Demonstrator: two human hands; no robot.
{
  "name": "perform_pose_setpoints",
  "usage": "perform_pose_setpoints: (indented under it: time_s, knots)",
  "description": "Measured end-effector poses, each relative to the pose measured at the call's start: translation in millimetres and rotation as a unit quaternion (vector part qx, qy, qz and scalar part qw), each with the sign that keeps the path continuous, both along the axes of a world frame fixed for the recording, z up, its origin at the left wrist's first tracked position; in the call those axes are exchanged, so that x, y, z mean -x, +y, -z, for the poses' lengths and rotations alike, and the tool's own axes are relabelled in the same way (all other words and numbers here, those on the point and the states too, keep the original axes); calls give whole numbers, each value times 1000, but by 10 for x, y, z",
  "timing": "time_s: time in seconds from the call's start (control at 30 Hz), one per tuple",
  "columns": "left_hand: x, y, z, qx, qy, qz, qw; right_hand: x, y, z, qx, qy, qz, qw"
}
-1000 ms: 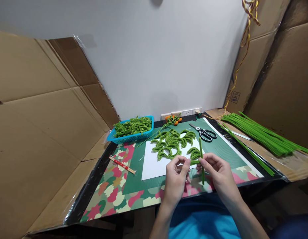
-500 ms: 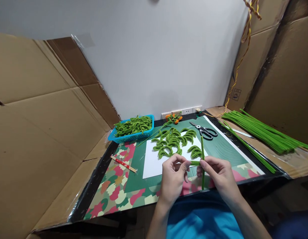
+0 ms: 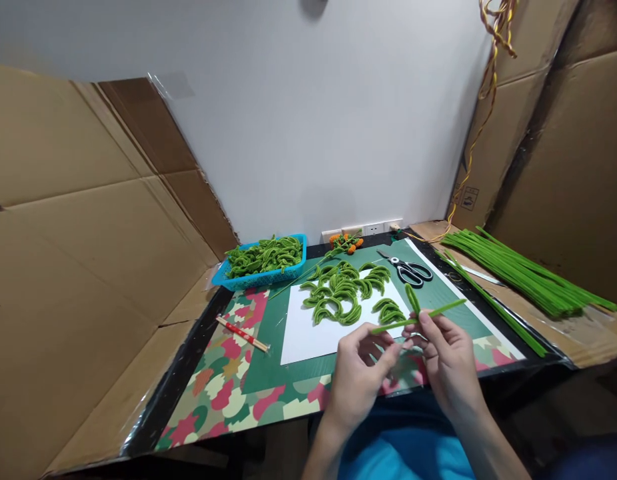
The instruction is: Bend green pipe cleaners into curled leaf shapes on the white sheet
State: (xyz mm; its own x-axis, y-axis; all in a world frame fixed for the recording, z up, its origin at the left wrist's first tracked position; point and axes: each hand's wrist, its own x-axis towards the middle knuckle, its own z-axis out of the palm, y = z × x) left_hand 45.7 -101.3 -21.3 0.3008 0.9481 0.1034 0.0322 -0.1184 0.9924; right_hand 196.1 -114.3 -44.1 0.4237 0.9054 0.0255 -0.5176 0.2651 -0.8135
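My right hand pinches green fuzzy stems where they cross; one lies slanted, and a folded loop sticks up from the crossing. The left end of the slanted stem reaches over the fingers of my left hand. That hand is curved, thumb and forefinger near each other just left of the right fingertips; whether it grips anything is unclear. Beyond my hands, curled green pieces lie in clusters on a white sheet. Black-handled scissors rest behind the stems.
A blue basket of curled green pieces stands at the back left. Wrapped chopsticks lie at left, an orange-and-green flower stem at the back. Long green stems are piled at right. Cardboard walls flank the table.
The long stem has turned from upright to nearly level, and a folded loop now points up. My left fingers have opened slightly and moved off the crossing. The view has shifted a little.
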Motion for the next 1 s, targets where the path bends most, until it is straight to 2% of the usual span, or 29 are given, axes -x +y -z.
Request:
perform_pose_setpoints:
  time_s: [0.07,0.2,0.3,0.43,0.6,0.8,1.0]
  knots:
    - [-9,32,20,9,-42,-31,999,8,12,16,2,1,-27,1000]
    - [3,97,43,41,-89,-50,994,53,8,80,7,-18,-83,996]
    - [18,110,55,32,-103,-89,990,92,-15,104,6,-39,-114,993]
    - [29,108,82,9,-120,-136,983,119,-55,80,2,-116,-152,982]
    - [31,114,109,12,-103,-140,985,123,-66,122,4,-189,-217,958]
    - [-14,55,126,-25,-70,-123,990,102,-40,154,-1,-203,-216,955]
    - [-17,14,167,-36,-47,-116,992,91,-42,155,-16,-322,-174,930]
